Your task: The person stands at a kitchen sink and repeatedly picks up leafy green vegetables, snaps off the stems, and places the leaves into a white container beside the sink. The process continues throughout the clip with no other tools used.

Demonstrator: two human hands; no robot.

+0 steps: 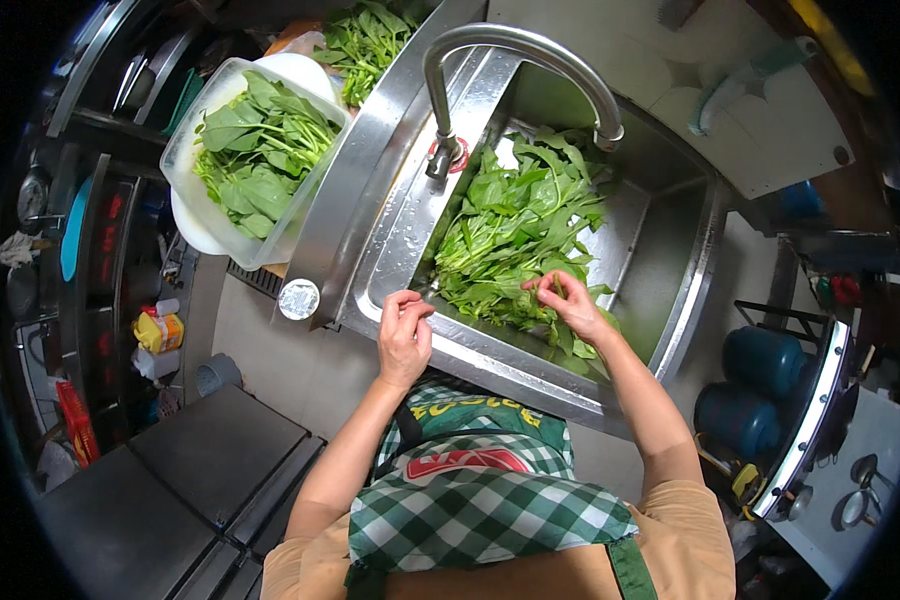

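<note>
A large heap of leafy greens with long pale stems lies in the stainless steel sink in front of me. My right hand is over the near edge of this heap, thumb and fingers pinched on a small green sprig. My left hand hovers at the sink's front left corner, its fingers loosely curled; whether anything small is between them is not visible. To the upper left, a translucent plastic tub holds more leafy greens.
A curved steel faucet arches over the sink. Behind the tub lies another bunch of greens. Dark cabinets stand at lower left, blue gas cylinders at right. A round labelled lid is on the counter's corner.
</note>
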